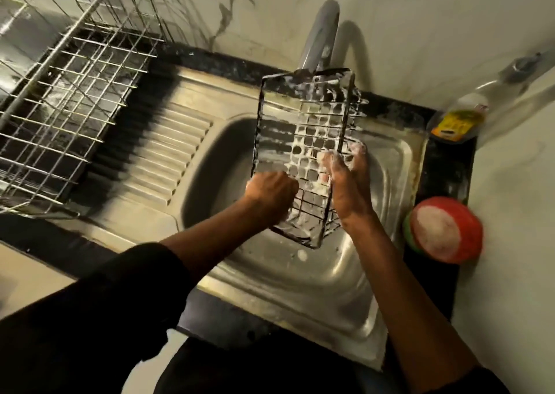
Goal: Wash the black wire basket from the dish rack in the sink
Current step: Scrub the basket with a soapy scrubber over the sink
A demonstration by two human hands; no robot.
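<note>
Right now the black wire basket is hanging, foamy, over the sink, its long axis running away from the person, up towards the tap; both hands are working at its near end, the left hand clamping the near-left rim in a fist, the right hand curling soapy fingers round the right-side wire; the bottle is showing a yellow label too blurred to read.
</note>
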